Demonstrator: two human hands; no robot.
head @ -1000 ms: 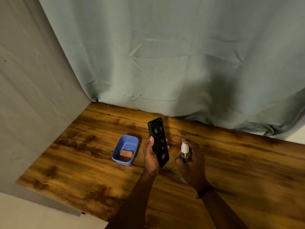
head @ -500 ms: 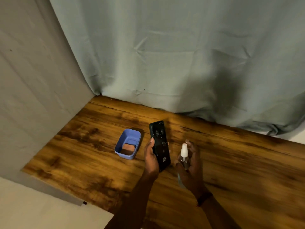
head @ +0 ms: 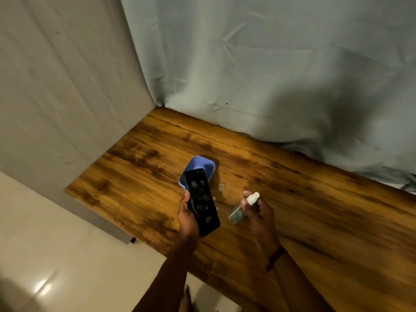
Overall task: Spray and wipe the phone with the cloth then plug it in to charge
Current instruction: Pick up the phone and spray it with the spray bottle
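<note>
Left hand (head: pixel 187 218) gripping droplet-spotted phone (head: pixel 202 202); right hand (head: pixel 260 216) curled round spray bottle (head: pixel 235 215); blue tub (head: pixel 202 165) just beyond left hand.

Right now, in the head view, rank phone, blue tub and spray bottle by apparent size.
Largest: phone, held nearer the camera.
Then blue tub, partly behind the phone, so unsure.
Smallest: spray bottle, partly hidden in the right hand.

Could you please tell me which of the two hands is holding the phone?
The left hand grips the phone; the right hand holds the spray bottle instead.
</note>
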